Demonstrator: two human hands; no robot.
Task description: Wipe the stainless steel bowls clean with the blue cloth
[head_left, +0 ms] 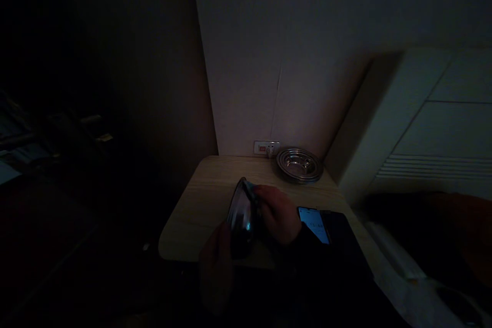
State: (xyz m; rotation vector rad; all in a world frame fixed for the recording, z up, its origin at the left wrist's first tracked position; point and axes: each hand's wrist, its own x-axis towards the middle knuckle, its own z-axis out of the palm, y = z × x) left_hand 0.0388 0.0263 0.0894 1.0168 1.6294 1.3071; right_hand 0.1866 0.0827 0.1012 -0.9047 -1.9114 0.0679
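A shiny metal bowl (241, 218) is held tilted on its side above the front part of the small wooden table. My left hand (217, 261) pinches its lower left edge, thumb and fingers closed. My right hand (279, 212) is closed at the bowl's upper right edge. Between its fingers and the rim shows a dark, bluish-green, cloth-like piece (250, 186); its exact kind is hard to make out in the dim light. Behind the hands, a stack of metal bowls (300, 165) rests at the table's back right corner.
The pale wooden table (192, 210) stands against a wall with a socket (266, 148) and a plug in it. A lit phone (314, 224) lies by my right forearm, beside a dark flat object (346, 238). A padded headboard (430, 128) rises at the right.
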